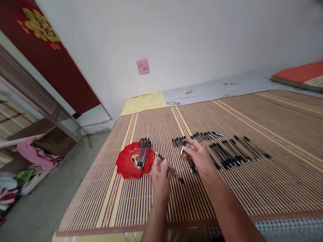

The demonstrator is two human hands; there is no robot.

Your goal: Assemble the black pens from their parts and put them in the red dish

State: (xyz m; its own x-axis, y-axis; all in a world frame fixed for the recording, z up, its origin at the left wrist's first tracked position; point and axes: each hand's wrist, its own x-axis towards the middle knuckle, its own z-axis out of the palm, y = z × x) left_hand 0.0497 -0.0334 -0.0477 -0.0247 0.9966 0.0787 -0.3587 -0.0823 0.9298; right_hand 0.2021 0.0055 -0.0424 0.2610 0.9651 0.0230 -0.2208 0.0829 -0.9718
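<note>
My left hand (161,171) is closed around a dark pen (174,170), which slants down to the right with its tip toward the upper left. My right hand (198,156) pinches a small black-and-silver piece (182,149), apparently a pen cap, above the mat. Left of my left hand lies a red scalloped plate (123,164). Several capped pens (144,151) rest across its far rim, beside a short white stick (135,160). Beyond my right hand is a row of small caps (205,135). Several black pens (230,154) lie side by side to its right.
A striped bamboo mat (141,201) covers the bed. Against the wall, a pink note (143,67) hangs above the bed's far edge. An orange folded quilt (300,72) lies far right. A cardboard box (54,144) and pink cloth (35,153) are on the left.
</note>
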